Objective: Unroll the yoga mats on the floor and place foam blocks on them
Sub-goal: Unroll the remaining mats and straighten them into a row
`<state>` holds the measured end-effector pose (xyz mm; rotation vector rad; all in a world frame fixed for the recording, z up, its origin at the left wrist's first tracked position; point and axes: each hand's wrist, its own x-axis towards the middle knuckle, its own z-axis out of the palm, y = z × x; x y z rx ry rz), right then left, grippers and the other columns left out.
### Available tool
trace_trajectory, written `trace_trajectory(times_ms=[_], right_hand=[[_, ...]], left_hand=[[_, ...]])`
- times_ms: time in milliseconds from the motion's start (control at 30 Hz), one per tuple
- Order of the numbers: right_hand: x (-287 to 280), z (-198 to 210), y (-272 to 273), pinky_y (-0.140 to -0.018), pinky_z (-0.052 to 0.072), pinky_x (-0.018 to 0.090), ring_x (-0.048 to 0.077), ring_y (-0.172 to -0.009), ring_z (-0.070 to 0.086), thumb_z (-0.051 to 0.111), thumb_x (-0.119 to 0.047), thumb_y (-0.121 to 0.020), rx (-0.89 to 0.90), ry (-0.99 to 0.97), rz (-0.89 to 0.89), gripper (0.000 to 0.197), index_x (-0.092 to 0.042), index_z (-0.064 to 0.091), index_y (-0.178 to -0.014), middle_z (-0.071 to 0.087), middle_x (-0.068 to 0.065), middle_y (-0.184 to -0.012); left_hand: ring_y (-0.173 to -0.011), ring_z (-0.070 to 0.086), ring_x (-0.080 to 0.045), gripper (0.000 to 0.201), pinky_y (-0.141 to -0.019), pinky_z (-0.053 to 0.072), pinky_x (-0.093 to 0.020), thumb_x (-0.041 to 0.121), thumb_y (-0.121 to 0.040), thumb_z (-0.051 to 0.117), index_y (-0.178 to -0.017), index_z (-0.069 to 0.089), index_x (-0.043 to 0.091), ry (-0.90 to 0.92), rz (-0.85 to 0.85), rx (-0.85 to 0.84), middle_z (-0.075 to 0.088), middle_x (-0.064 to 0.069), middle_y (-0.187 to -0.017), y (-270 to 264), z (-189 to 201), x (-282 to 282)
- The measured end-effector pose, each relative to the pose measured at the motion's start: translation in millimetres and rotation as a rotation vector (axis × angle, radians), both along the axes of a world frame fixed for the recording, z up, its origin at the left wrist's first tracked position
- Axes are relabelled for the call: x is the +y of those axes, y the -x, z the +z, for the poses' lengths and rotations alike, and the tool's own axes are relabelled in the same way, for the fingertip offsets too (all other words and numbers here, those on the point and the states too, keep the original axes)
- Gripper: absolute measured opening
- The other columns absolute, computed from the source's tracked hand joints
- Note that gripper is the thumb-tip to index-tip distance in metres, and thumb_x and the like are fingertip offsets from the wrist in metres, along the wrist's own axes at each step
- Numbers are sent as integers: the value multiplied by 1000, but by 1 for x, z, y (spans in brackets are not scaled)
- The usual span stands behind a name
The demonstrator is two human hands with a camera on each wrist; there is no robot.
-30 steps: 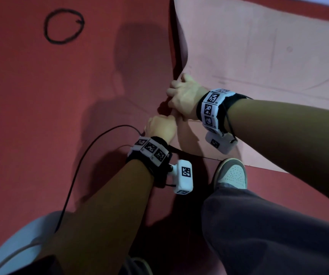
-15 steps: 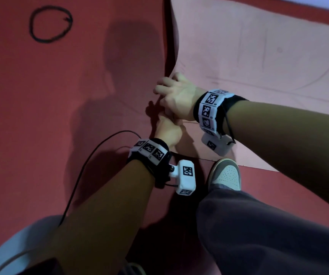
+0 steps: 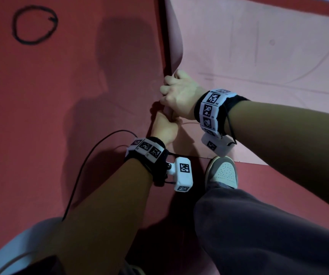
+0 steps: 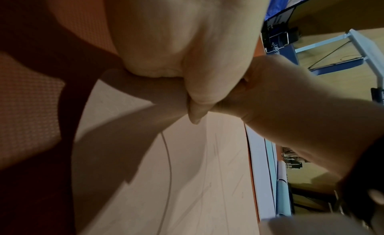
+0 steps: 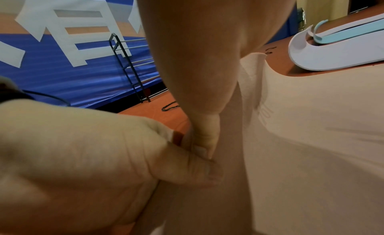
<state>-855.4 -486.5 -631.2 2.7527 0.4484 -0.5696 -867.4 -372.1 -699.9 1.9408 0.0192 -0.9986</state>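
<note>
The person bends over a pale pink yoga mat (image 3: 259, 56) that lies spread across the red floor (image 3: 70, 86) on the right side of the scene, its left edge lifted and curled upward. Both hands meet at that raised edge: the right hand (image 3: 179, 94) curls its fingers over the edge from the far side and grips it, while the left hand (image 3: 164, 128), just nearer and touching the right, closes around the same edge with its thumb pressed on the mat's surface. A shoe (image 3: 222, 171) stands on the mat's near corner. A black circle (image 3: 34, 24) is drawn on the floor at far left, and a black cable (image 3: 84, 165) trails from the left wrist. In the right wrist view, a white and light blue mat (image 5: 332, 46) lies curled beyond the pink one.
</note>
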Motion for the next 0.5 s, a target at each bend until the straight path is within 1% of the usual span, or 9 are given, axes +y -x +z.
trace_trajectory(times_ms=[33, 100, 200, 267, 333, 400, 467, 500], right_hand=[[0, 0, 0, -86, 37, 43, 26, -105, 48, 58, -34, -86, 0, 5, -4, 19, -23, 71, -93, 56, -5, -93], [1, 0, 0, -86, 36, 42, 26, -106, 47, 55, -35, -89, -2, 12, -11, 21, -22, 71, -96, 56, -5, -95], [3, -1, -1, -88, 36, 42, 26, -106, 46, 47, -32, -95, 2, 18, -25, 25, -20, 70, -98, 57, -3, -97], [4, -1, -2, -87, 35, 41, 24, -104, 46, 45, -34, -96, 3, 28, -19, 28, -22, 70, -96, 58, -5, -96], [3, -4, -3, -84, 33, 39, 21, -101, 45, 46, -39, -97, 28, 16, -23, 29, -25, 71, -92, 58, -8, -93], [1, -8, -3, -82, 31, 38, 19, -100, 45, 48, -42, -96, 37, 10, 4, 29, -27, 71, -90, 57, -11, -92], [-1, -10, -3, -84, 33, 38, 20, -100, 46, 52, -42, -93, 19, 2, 18, 26, -26, 72, -89, 57, -10, -92], [-1, -8, -3, -85, 35, 39, 22, -102, 47, 55, -41, -90, 1, -21, 26, 24, -25, 72, -90, 58, -8, -93]], left_hand=[[-85, 65, -19, 32, -81, 56, -41, 26, -77, 65, -107, 60, 17, -2, -13, -8, 70, -1, -91, 0, 0, 0], [-83, 65, -20, 27, -79, 57, -43, 25, -80, 63, -106, 59, 16, -12, -40, -51, 69, -3, -90, -1, -2, 1], [-84, 64, -24, 28, -78, 57, -47, 29, -80, 59, -104, 57, 15, -28, -67, -79, 67, -6, -91, -1, -4, 1], [-86, 63, -26, 28, -80, 57, -45, 30, -84, 59, -105, 56, 14, -49, -76, -81, 66, -7, -94, 0, -2, 2], [-89, 62, -26, 27, -81, 55, -43, 31, -90, 59, -108, 54, 11, -72, -76, -81, 65, -6, -97, 0, 1, 2], [-91, 60, -27, 29, -81, 53, -41, 31, -93, 58, -110, 52, 8, -84, -80, -84, 63, -7, -100, 0, -1, 3], [-91, 60, -28, 30, -81, 53, -42, 32, -91, 59, -110, 51, 10, -89, -86, -80, 63, -7, -99, 1, 1, 5], [-91, 61, -28, 33, -82, 54, -44, 33, -88, 60, -111, 51, 12, -84, -74, -82, 64, -7, -100, 1, 4, 6]])
